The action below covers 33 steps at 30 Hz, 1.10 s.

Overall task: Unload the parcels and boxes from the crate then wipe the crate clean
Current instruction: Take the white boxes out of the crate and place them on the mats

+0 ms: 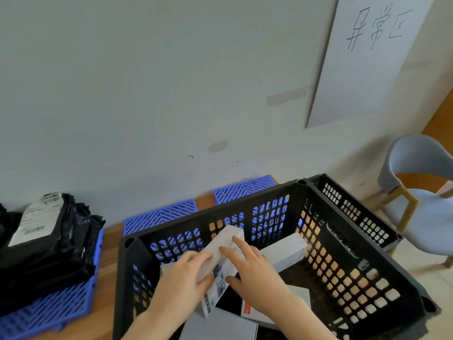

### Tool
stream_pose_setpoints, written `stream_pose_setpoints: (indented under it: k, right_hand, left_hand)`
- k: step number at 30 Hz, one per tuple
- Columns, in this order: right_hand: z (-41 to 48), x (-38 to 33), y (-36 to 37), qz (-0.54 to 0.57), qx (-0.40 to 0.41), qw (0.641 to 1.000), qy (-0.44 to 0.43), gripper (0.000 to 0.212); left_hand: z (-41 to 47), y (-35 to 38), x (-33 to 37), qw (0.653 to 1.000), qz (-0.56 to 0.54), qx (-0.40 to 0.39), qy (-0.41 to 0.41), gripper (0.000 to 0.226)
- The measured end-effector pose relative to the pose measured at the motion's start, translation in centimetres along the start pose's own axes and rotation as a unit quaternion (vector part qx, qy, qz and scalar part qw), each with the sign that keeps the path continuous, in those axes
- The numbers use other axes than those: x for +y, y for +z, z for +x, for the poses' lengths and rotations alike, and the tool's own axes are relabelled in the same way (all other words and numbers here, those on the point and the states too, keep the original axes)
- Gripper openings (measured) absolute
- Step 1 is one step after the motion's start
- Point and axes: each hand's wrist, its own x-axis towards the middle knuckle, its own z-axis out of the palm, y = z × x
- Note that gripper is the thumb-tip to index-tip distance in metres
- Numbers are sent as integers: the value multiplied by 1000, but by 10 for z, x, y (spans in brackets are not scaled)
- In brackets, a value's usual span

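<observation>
**Two hands hold a long white box in the crate**

Both arms come up from the bottom of the picture and reach into the black crate (245, 207) in the lower middle. The left hand (186, 273) grips the left side of the long white box (231, 238). Its fingers curl over the top and its thumb pushes from underneath. The right hand (255, 268) holds the box's right side. Its fingers lie close together along the top and its thumb presses in lower down.

The box is inside the crate, lifted up and tilted. Its long side runs from the bottom middle of the picture up and a little to the right. The far end points at the crate's back wall.

More boxes lie in the crate: a white box (284, 253) to the right and a flat grey box (220, 325) at the bottom.

A pile of black parcels (49, 241) sits on a blue pallet (49, 307) at the left edge, well apart from the crate.
</observation>
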Motion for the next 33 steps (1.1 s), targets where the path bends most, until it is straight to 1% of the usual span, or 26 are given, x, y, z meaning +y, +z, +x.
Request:
stream_pose_setpoints:
  k: [3,6,10,12,14,17,20,23,27,30,33]
  right_hand:
    - [1,-22,-8,22,84,995,-51,60]
    - [2,-50,-14,58,152,983,-86,56]
    - [2,-88,-32,147,260,949,-98,49]
    - [2,-107,-42,175,290,937,-89,48]
    - [4,-124,-53,197,292,931,-97,49]
    - [10,-150,-65,279,236,923,-118,51]
    - [17,-172,-74,406,173,891,-106,48]
    - [24,-190,-76,494,154,849,-105,46]
    - [33,-205,-72,552,177,808,-102,48]
    - [40,-211,-67,583,187,786,-82,50]
    - [46,-214,-62,593,198,778,-61,52]
  left_hand:
    - [-14,-26,-1,996,-37,83,-2,46]
    - [-29,-48,2,985,-54,164,3,45]
    - [-43,-70,-2,960,-61,272,15,45]
    - [-49,-80,-4,945,-54,320,33,39]
    - [-54,-88,-6,927,-46,369,53,37]
    - [-55,-98,-14,902,-29,424,72,36]
    - [-52,-101,-25,885,-6,457,87,29]
    - [-50,-99,-32,877,38,466,114,28]
    - [-51,-99,-47,869,60,462,164,43]
    - [-51,-102,-62,869,70,450,194,49]
    - [-50,-104,-75,881,47,418,216,50]
